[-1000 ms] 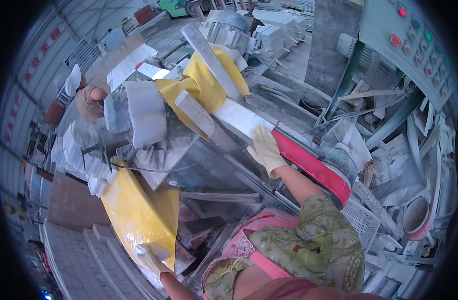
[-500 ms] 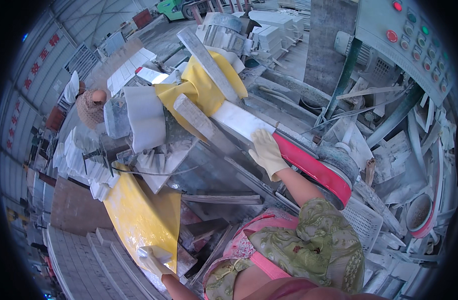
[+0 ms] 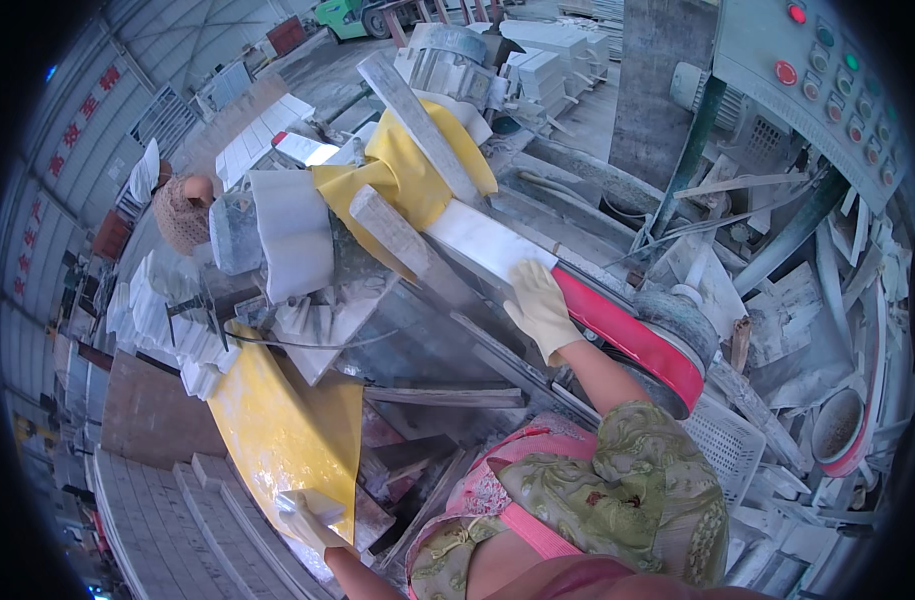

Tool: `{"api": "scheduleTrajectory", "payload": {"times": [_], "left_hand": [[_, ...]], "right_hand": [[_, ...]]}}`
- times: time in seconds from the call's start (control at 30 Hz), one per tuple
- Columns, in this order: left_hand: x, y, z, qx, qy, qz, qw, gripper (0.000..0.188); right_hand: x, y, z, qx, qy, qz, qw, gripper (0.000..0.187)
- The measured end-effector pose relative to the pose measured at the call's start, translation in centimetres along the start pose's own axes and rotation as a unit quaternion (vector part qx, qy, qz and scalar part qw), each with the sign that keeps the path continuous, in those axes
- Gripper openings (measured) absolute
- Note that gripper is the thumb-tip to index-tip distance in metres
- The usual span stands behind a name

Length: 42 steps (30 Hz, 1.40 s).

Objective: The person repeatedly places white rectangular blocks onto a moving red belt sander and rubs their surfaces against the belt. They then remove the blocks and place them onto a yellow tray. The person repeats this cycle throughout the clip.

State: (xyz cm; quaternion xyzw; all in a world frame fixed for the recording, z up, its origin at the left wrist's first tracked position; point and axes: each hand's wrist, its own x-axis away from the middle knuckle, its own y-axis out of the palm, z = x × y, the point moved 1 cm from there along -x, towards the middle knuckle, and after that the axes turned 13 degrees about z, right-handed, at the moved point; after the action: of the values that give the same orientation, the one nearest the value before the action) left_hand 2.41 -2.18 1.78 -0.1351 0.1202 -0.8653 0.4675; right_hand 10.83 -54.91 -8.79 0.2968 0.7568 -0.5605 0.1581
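Note:
My right hand (image 3: pixel 540 310), in a cream glove, lies with its fingers stretched out on the near edge of a long white stone strip (image 3: pixel 488 240). The strip rests on a narrow conveyor with a red belt (image 3: pixel 628 340), its near end where the bare red begins. The strip's far end is hidden under a yellow sheet (image 3: pixel 403 165). At the lower left, my gloved left hand (image 3: pixel 303 528) is closed on a small white block (image 3: pixel 318 505), over a wet yellow sheet (image 3: pixel 288 430) that slopes down. Its fingers are partly hidden.
A control box (image 3: pixel 818 90) with coloured buttons stands at the upper right. Two grey bars (image 3: pixel 403 235) cross the yellow sheet, near a motor (image 3: pixel 448 65). White stone strips (image 3: pixel 168 315) lie at left, by a person in a knitted covering (image 3: pixel 183 215). Broken slabs litter the right.
My right hand and the white strip have slid slightly along the conveyor, toward the bare red belt. My left hand stays in nearly the same place.

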Motion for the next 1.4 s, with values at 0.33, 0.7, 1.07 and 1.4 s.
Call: {"api": "scheduleTrajectory", "payload": {"times": [0.33, 0.7, 1.07, 1.4], "left_hand": [[-0.5, 0.3, -0.3, -0.008, 0.010, 0.021, 1.000, 0.054], [-1.1, 0.2, -0.5, -0.026, 0.014, 0.009, 1.000, 0.058], [-0.2, -0.2, -0.3, 0.003, 0.001, -0.025, 1.000, 0.079], [-0.5, -0.1, -0.6, -0.004, -0.001, -0.009, 1.000, 0.076]], "right_hand": [[0.5, -0.3, 0.2, 0.007, 0.003, 0.006, 1.000, 0.064], [1.3, -0.2, 0.5, 0.016, 0.001, 0.011, 1.000, 0.066], [1.7, -1.0, 0.8, -0.001, 0.004, 0.007, 1.000, 0.062], [2.1, -1.6, 0.5, 0.007, 0.010, 0.006, 1.000, 0.061]]}}
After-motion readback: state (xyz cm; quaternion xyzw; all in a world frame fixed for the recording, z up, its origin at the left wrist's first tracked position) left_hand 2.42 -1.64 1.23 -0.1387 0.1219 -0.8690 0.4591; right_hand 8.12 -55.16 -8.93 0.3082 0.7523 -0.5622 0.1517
